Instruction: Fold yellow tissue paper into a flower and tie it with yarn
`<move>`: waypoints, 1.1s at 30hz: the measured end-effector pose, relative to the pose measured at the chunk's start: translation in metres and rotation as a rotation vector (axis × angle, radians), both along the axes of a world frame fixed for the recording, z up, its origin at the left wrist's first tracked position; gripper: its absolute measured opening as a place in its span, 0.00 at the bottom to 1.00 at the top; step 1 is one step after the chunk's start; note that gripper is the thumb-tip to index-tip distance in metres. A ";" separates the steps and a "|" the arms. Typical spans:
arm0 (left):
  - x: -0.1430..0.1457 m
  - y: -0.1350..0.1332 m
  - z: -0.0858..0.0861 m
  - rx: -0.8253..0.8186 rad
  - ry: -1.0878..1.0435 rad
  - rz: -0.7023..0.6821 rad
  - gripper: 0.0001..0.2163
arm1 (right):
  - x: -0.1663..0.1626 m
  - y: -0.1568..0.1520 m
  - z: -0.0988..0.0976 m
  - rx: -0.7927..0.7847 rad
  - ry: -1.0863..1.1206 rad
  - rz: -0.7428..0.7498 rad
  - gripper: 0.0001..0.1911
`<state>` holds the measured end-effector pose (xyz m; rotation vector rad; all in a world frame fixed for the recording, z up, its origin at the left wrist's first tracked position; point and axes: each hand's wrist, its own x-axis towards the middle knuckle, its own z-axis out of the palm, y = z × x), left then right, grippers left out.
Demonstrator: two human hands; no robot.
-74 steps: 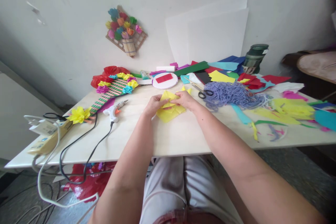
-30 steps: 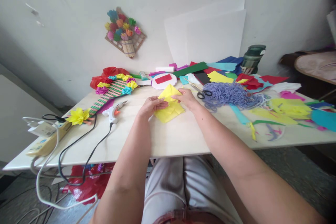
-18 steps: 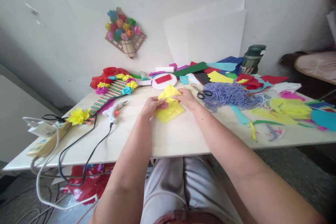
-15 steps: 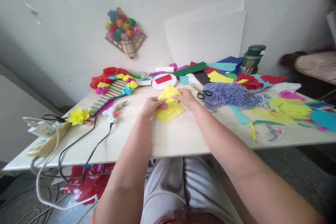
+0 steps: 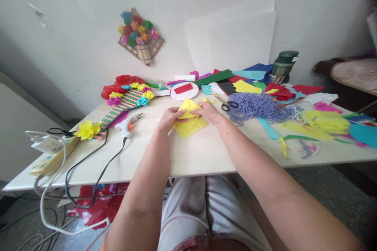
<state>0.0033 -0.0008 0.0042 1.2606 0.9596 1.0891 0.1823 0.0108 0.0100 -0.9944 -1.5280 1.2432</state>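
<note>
Both of my hands meet over a small stack of yellow tissue paper (image 5: 188,125) lying on the white table (image 5: 188,157). My left hand (image 5: 170,117) pinches the paper's left side with curled fingers. My right hand (image 5: 208,111) pinches the raised top corner of the same paper from the right. The fingertips of both hands nearly touch. A black-handled pair of scissors (image 5: 229,105) lies just right of my right hand.
A glue gun (image 5: 127,124) with a black cord lies to the left, beside a striped craft piece with paper flowers (image 5: 125,102). Purple yarn (image 5: 259,106) and coloured paper scraps (image 5: 321,123) cover the right side. A power strip (image 5: 50,157) sits at the left edge.
My right hand has drawn in toward the left hand, folding the raised yellow corner lower. The paper stack stays in the same spot on the table.
</note>
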 end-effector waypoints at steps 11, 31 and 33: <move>0.001 0.002 -0.005 0.087 0.065 0.073 0.17 | 0.001 -0.001 0.001 -0.041 0.041 0.101 0.14; 0.001 0.006 -0.005 0.065 0.022 0.138 0.17 | 0.002 -0.002 0.001 -0.067 -0.041 0.070 0.14; 0.000 0.005 -0.005 0.073 0.031 0.137 0.16 | 0.003 -0.003 0.003 -0.083 -0.020 0.098 0.14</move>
